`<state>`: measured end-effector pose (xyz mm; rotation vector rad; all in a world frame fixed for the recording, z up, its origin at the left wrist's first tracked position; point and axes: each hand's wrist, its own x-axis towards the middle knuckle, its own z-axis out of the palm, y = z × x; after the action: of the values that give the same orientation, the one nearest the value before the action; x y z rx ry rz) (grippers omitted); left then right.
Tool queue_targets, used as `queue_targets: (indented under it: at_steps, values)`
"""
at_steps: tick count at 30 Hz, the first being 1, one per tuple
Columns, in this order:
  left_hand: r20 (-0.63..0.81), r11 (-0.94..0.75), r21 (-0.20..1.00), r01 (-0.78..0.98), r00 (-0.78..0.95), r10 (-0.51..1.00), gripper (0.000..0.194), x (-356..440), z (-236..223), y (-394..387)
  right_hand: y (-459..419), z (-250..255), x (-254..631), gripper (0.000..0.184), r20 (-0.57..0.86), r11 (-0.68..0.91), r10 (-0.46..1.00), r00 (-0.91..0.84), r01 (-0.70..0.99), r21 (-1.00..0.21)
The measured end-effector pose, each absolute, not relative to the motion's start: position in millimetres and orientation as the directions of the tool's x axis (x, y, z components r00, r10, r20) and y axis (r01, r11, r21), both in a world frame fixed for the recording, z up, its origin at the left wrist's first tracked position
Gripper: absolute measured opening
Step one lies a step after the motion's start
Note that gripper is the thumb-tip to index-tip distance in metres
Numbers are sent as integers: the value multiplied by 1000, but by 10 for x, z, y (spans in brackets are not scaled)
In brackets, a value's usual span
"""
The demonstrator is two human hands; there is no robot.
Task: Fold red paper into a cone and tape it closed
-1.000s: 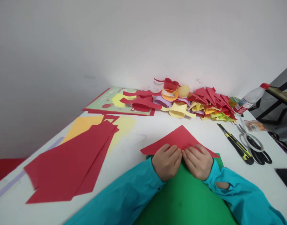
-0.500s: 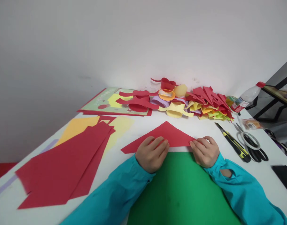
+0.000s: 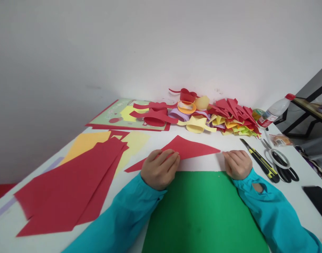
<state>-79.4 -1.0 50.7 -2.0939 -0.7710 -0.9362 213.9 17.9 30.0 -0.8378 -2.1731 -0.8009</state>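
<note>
A folded red sheet of paper [image 3: 185, 147], roughly a flat triangle, lies just beyond the green mat [image 3: 205, 211]. My left hand [image 3: 161, 168] grips its near edge left of the middle, fingers curled and thumb hidden. To the right, the paper's pointed corner ends a small gap short of my right hand [image 3: 237, 164]. That hand has its fingers folded together near the mat's far right corner, with no paper showing in it.
Loose red sheets [image 3: 71, 186] overlap at left. Paper loops [image 3: 157, 117] and folded pieces [image 3: 233, 112] are heaped along the wall. At right lie a utility knife [image 3: 261, 161], scissors [image 3: 287, 172], a tape roll [image 3: 280, 158], a bottle [image 3: 275, 110] and a dark flat object [image 3: 317, 202].
My right hand has come off the paper's right corner and shifted right. My left hand has moved left, drawing the red paper a little with it.
</note>
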Motion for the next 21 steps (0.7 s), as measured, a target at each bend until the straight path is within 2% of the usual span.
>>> queue_targets:
  at_steps: [2, 4, 6, 7, 8, 9, 11, 13, 21]
  values:
    - [798, -567, -369, 736, 564, 213, 13, -827, 525, -12, 187, 274, 2188, 19, 796, 589, 429, -427, 801, 112]
    - [803, -559, -379, 738, 562, 197, 13, -833, 541, -32, 163, 250, 2157, 16, 779, 566, 601, -179, 784, -257]
    - [810, -555, -378, 741, 555, 189, 12, -804, 544, -70, 111, 228, 2038, 21, 559, 447, 829, 17, 581, -680]
    - [810, -561, -377, 738, 556, 187, 12, -779, 539, -92, 80, 219, 1955, 26, 375, 334, 927, 17, 417, -845]
    - [808, -573, -374, 730, 559, 185, 11, -749, 528, -114, 49, 212, 1866, 32, 180, 186, 983, -46, 236, -954]
    - [804, -591, -370, 717, 565, 183, 11, -717, 510, -133, 22, 207, 1779, 36, 68, 73, 994, -81, 56, -996]
    - [801, -629, -355, 692, 572, 177, 12, -655, 462, -162, -20, 205, 1635, 39, -60, -75, 995, -74, -217, -973]
    - [805, -661, -341, 669, 571, 162, 12, -607, 407, -173, -43, 212, 1554, 36, -125, -131, 991, -40, -348, -928]
    - [816, -722, -286, 630, 556, 161, 14, -569, 318, -148, -79, 233, 1548, 25, -74, -53, 997, 35, -407, -912]
